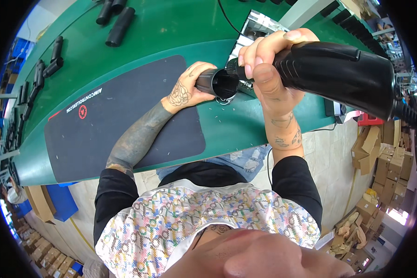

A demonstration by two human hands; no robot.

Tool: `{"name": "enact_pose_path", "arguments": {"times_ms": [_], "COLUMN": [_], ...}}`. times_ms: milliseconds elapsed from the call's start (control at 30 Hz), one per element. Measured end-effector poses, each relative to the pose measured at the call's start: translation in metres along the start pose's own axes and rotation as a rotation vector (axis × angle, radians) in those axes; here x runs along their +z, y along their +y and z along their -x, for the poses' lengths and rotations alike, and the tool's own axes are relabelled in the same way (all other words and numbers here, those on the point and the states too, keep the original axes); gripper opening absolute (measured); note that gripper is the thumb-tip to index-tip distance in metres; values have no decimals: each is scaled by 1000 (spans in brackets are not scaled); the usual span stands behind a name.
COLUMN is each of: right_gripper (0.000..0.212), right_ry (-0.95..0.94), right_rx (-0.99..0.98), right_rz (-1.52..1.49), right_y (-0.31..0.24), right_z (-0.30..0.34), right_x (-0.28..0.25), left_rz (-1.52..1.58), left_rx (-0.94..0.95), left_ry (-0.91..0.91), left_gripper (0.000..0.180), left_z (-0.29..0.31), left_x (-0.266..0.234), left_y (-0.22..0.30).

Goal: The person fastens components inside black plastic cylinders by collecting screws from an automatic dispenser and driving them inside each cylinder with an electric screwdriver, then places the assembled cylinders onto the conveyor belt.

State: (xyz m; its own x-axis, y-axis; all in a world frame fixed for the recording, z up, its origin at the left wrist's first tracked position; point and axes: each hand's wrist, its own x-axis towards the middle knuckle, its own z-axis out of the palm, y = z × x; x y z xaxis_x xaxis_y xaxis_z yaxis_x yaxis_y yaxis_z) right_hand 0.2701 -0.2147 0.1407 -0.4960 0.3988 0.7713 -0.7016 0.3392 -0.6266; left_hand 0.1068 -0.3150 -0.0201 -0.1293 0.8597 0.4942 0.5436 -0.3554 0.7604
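So the left hand (186, 90) is wrapped around a short black plastic tube (216, 83), held up just over the green desk (171, 28), right at the edge of the big dark rubber mat (120, 125). The right hand (268, 69) is closed tight on a chunky black power tool (338, 69), with its nose stuck right at the tube's open mouth. Looks mid-job to me: tool and tube are engaged, little pale shavings lie on the desk below the hands, and the tube isn't set down yet. More black tubes (116, 18) sit well beyond the left hand, can't tell if those are finished. The tube's long axis runs roughly left-right, open end pointing toward the right hand, and the tool lines up with it.
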Motion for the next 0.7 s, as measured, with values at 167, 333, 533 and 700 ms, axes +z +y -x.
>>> {"name": "enact_pose_path", "arguments": {"times_ms": [167,333,533,700], "right_gripper": [44,38,48,63], "right_ry": [75,36,29,96], "right_rx": [-85,-102,57,111], "right_rz": [-343,-162,40,144], "right_y": [-28,-70,-39,-16], "right_z": [-1,6,1,-4], "right_x": [-23,-56,-66,-61], "left_rz": [-9,-5,-12,-10], "left_rx": [-16,-223,-54,17], "left_ry": [122,296,148,99], "left_gripper": [67,66,66,67], "left_z": [0,5,-5,-10], "left_x": [8,1,12,13], "left_y": [-15,-24,-23,-22]}}
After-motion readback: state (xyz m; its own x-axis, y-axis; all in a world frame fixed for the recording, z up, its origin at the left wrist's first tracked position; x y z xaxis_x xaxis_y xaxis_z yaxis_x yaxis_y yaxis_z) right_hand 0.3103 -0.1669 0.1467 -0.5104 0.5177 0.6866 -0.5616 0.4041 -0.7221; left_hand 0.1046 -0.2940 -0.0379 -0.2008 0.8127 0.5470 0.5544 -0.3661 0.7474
